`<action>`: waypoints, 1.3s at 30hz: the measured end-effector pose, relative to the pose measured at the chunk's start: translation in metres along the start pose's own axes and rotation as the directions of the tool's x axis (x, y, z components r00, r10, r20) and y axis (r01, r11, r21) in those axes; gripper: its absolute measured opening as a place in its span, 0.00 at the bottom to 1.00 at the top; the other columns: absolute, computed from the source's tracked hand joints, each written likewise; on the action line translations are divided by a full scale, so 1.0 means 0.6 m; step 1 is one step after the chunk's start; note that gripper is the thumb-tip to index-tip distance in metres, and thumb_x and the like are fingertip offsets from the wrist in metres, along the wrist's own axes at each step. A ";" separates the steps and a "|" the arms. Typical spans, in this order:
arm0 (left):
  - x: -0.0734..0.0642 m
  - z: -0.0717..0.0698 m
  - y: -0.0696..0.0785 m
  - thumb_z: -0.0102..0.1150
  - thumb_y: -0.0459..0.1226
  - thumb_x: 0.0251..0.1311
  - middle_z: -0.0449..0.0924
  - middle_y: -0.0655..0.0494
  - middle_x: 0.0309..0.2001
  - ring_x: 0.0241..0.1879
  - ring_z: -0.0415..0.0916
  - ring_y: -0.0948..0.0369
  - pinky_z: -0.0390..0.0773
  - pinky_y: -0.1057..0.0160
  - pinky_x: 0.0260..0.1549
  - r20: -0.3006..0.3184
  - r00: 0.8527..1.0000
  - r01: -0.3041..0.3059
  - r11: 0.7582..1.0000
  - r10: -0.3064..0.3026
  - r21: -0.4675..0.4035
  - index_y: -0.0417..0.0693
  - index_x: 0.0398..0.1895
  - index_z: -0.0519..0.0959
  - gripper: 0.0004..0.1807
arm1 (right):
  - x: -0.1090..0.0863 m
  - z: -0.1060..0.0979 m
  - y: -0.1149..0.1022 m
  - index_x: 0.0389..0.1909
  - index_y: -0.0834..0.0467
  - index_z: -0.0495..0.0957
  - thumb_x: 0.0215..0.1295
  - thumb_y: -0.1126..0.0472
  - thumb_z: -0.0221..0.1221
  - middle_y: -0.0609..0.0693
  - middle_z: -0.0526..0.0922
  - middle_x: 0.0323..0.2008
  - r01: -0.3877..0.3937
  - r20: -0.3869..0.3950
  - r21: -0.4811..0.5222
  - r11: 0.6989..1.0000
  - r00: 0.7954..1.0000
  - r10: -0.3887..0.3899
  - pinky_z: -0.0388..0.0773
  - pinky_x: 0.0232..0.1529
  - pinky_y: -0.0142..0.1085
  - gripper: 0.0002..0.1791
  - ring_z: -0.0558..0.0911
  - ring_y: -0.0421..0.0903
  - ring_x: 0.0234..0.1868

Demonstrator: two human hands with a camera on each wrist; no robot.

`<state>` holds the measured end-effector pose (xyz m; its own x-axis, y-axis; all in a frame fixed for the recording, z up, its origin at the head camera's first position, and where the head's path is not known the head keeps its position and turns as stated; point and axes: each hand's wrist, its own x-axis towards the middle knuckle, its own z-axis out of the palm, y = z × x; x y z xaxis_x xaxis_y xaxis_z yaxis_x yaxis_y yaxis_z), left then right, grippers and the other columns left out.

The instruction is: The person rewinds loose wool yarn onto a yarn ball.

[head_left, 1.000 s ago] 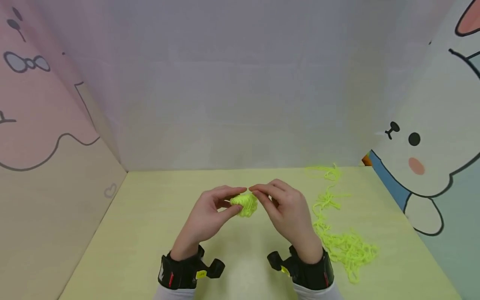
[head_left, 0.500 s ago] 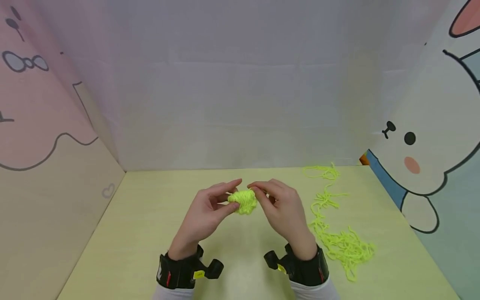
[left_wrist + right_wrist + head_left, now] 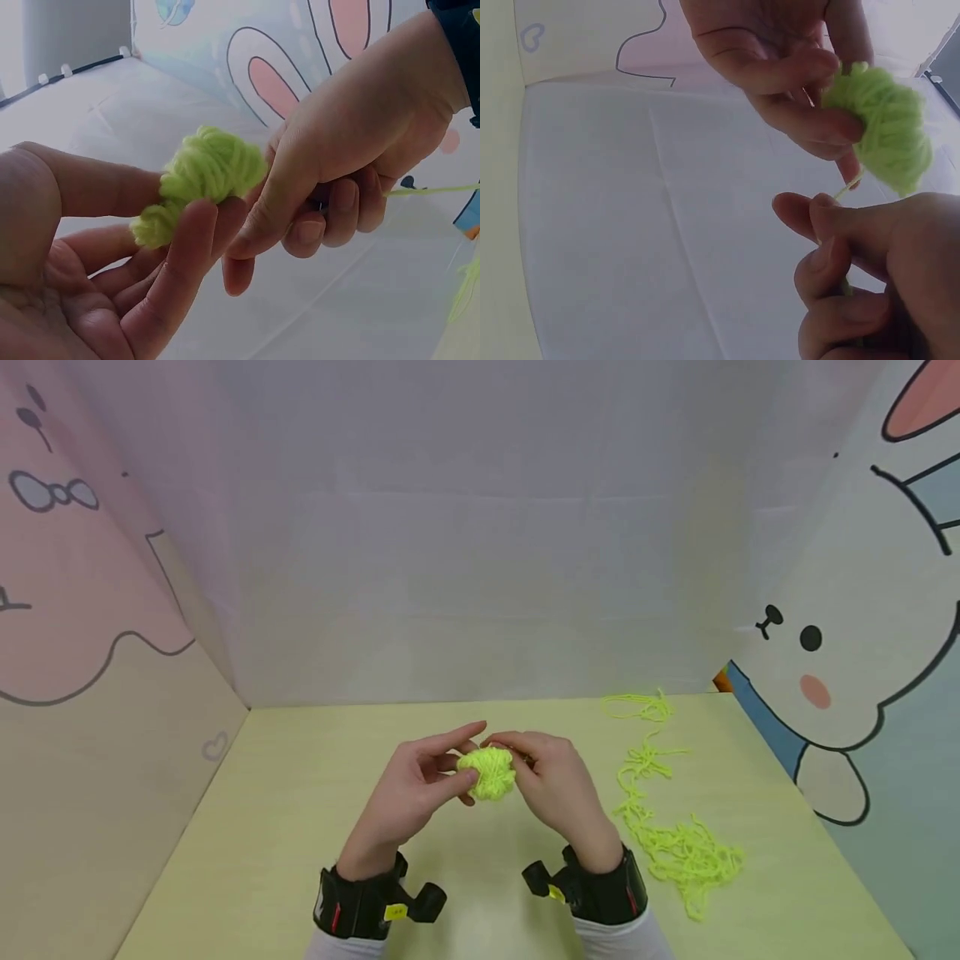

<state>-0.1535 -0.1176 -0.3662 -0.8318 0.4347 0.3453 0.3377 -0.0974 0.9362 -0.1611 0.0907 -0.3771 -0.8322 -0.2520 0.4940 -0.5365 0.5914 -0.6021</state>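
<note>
A small wound ball of neon yellow-green yarn [image 3: 491, 772] is held up over the table. My left hand [image 3: 420, 785] grips it between thumb and fingers. In the left wrist view the yarn ball [image 3: 210, 166] shows thick wrapped strands. My right hand [image 3: 555, 785] is close at the ball's right side. From the ball a single yarn strand [image 3: 847, 185] runs into the pinch of the right thumb and index finger, as the right wrist view shows. Its other end leaves the right hand [image 3: 337, 150] as a taut strand [image 3: 431, 190] in the left wrist view.
Loose yarn [image 3: 693, 856] lies tangled on the right of the pale yellow table [image 3: 300, 843], trailing back in smaller clumps [image 3: 647, 760] toward the rear edge. A white curtain [image 3: 480, 543] stands behind. Panels with cartoon drawings flank both sides.
My right hand has come closer to the left, its fingertips now behind the ball's top right. The left hand still holds the ball, which has turned slightly.
</note>
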 end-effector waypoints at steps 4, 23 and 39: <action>0.001 -0.001 0.001 0.61 0.26 0.63 0.77 0.40 0.52 0.34 0.81 0.52 0.86 0.62 0.34 -0.134 0.990 -0.050 0.997 0.042 -0.055 0.38 0.64 0.74 0.25 | 0.001 -0.001 -0.004 0.47 0.52 0.85 0.69 0.62 0.60 0.40 0.81 0.28 0.007 0.032 -0.012 1.000 0.999 -0.007 0.69 0.20 0.33 0.10 0.66 0.37 0.17; 0.015 0.011 -0.013 0.66 0.28 0.60 0.82 0.50 0.46 0.43 0.78 0.56 0.81 0.66 0.42 -0.483 0.847 -0.095 0.957 0.222 0.273 0.48 0.55 0.82 0.19 | -0.009 -0.006 -0.028 0.40 0.44 0.85 0.72 0.54 0.59 0.32 0.81 0.29 0.228 0.202 0.036 0.973 0.952 -0.231 0.69 0.21 0.30 0.06 0.67 0.32 0.19; 0.009 0.030 0.047 0.65 0.21 0.56 0.82 0.44 0.42 0.37 0.78 0.57 0.81 0.65 0.36 -0.330 0.912 -0.069 0.885 0.243 0.460 0.33 0.52 0.82 0.18 | -0.006 -0.016 -0.025 0.43 0.53 0.85 0.69 0.62 0.61 0.40 0.81 0.28 0.287 -0.030 0.053 0.956 0.958 -0.286 0.72 0.19 0.30 0.07 0.68 0.33 0.20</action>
<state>-0.1406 -0.1022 -0.3393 -0.8223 0.0770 0.5638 0.5589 0.2959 0.7747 -0.1488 0.0900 -0.3634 -0.6392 -0.3874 0.6643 -0.7596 0.4526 -0.4670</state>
